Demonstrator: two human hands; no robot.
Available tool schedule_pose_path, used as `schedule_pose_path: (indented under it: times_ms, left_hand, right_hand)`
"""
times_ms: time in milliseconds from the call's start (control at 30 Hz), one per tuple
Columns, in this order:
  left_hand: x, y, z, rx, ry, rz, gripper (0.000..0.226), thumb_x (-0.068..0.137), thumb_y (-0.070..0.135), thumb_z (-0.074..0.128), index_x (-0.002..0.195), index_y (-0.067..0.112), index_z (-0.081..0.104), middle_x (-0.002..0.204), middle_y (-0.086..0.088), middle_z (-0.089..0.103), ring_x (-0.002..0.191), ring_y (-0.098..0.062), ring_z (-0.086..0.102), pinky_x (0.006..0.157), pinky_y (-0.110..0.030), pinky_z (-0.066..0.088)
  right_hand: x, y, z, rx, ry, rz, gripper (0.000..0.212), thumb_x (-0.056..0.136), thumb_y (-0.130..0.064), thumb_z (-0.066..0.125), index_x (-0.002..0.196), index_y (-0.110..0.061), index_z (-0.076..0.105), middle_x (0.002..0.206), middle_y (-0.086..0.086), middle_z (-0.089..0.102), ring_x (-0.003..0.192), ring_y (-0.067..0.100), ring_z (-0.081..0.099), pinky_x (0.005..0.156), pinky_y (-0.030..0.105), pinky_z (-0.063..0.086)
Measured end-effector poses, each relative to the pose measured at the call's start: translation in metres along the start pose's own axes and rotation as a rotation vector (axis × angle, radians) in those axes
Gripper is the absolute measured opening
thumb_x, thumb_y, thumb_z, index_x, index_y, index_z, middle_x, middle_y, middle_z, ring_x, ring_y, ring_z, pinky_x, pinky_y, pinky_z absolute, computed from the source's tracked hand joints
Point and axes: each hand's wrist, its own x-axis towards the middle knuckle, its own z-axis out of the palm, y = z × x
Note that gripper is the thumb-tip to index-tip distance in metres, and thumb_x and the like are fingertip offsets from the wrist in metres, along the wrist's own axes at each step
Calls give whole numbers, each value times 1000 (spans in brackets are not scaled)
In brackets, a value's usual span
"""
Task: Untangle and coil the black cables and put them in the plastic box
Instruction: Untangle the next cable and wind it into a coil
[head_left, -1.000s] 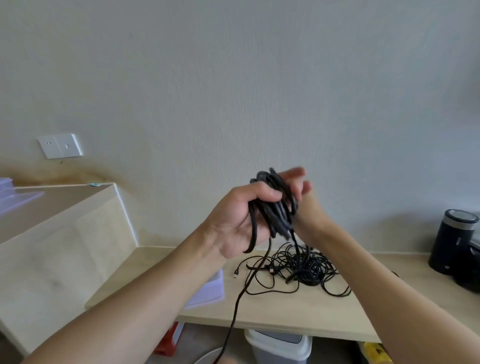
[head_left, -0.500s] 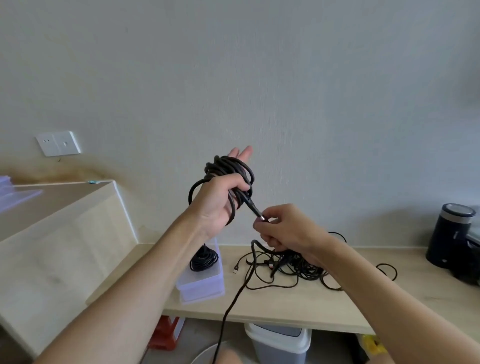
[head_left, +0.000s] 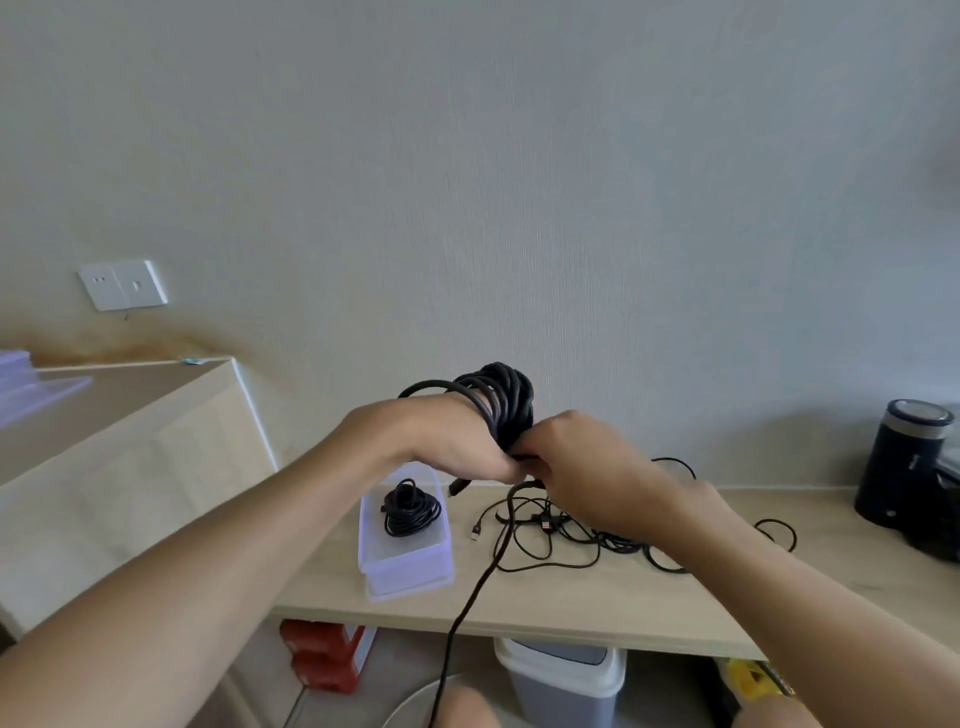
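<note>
The left hand is seen from its back, with a thick black cable coil wound round it; its fingers are hidden behind the loops, and the thumb side closes under the bundle. The loops stand roughly upright, their long axis running from above the knuckles down to the heel of the hand. A short plug end pokes out under this hand, pointing down and left.

The right hand touches the left hand, its fingers curled and pinching the cable at the foot of the coil. From there a loose black cable strand drops across the light wooden table and over its front edge.

Below the left hand, a clear rectangular plastic box sits on the table, its long side running away from the front edge, with a small coiled black cable lying flat inside. Just right of the box, a tangled heap of thin black cables sprawls under the right wrist.
</note>
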Motion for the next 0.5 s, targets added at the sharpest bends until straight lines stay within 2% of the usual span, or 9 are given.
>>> schedule_pose_path:
  times_ms: [33, 100, 133, 200, 267, 333, 367, 467, 500]
  left_hand:
    - [1, 1, 0, 44, 14, -1, 32, 80, 41, 60, 78, 10, 53, 67, -6, 45, 58, -18, 41, 54, -38, 40]
    - [4, -4, 6, 112, 70, -37, 37, 81, 53, 64, 88, 17, 60, 73, -1, 56, 65, -18, 55, 61, -37, 51]
    - [5, -7, 10, 135, 93, -57, 37, 83, 55, 66, 97, 20, 62, 80, 3, 60, 73, -18, 60, 68, -37, 56]
    - [6, -8, 19, 163, 113, -86, 37, 89, 48, 66, 111, 19, 61, 98, 1, 65, 90, -19, 65, 82, -38, 57]
    - [8, -9, 25, 157, 167, -68, 23, 93, 31, 64, 111, 17, 61, 101, 2, 66, 92, -18, 64, 80, -31, 55]
    - [12, -16, 30, 140, 255, -93, 8, 92, 16, 61, 98, 18, 58, 86, 5, 59, 80, -15, 58, 64, -21, 46]
    - [15, -22, 31, 115, 305, -132, 7, 91, 15, 61, 97, 17, 58, 84, 5, 57, 79, -16, 58, 63, -22, 45]
    - [26, -37, 28, -119, 519, -232, 21, 87, 17, 66, 108, 13, 66, 101, -3, 68, 95, -21, 65, 81, -32, 54]
    - [28, -36, 24, -231, 599, -246, 23, 87, 16, 68, 109, 14, 66, 104, -4, 69, 98, -21, 66, 83, -30, 53]
  right_hand:
    - [-1, 1, 3, -24, 38, -9, 17, 89, -9, 50, 92, -19, 63, 89, 1, 64, 79, 25, 57, 69, 35, 44]
    - [-1, 6, 6, -48, 159, -31, 9, 93, -26, 56, 87, -19, 57, 85, -4, 64, 74, 20, 54, 79, 32, 35]
    - [-1, 8, 8, -14, 215, -7, 20, 92, -36, 61, 86, -19, 51, 81, -7, 59, 69, 15, 50, 81, 30, 31]
    - [-2, 10, 15, 65, 227, 82, 36, 87, -45, 67, 88, -21, 40, 80, -10, 49, 68, 11, 45, 83, 29, 30]
    - [-1, 7, 21, 42, 218, 165, 32, 88, -44, 65, 92, -24, 41, 88, -10, 53, 80, 14, 51, 87, 32, 33]
    - [0, 3, 22, 57, 290, 244, 17, 94, -37, 59, 96, -23, 50, 96, -8, 57, 91, 16, 54, 89, 34, 33]
    - [0, 2, 21, 108, 370, 289, 12, 96, -33, 56, 97, -21, 54, 96, -7, 58, 92, 17, 54, 88, 35, 34]
    - [-12, -14, 17, 421, 670, 392, 9, 98, -23, 52, 93, -16, 56, 83, -4, 58, 77, 20, 53, 72, 38, 42]
    - [-17, -25, 19, 562, 690, 442, 11, 98, -22, 51, 90, -15, 54, 76, -4, 58, 70, 20, 53, 66, 39, 43]
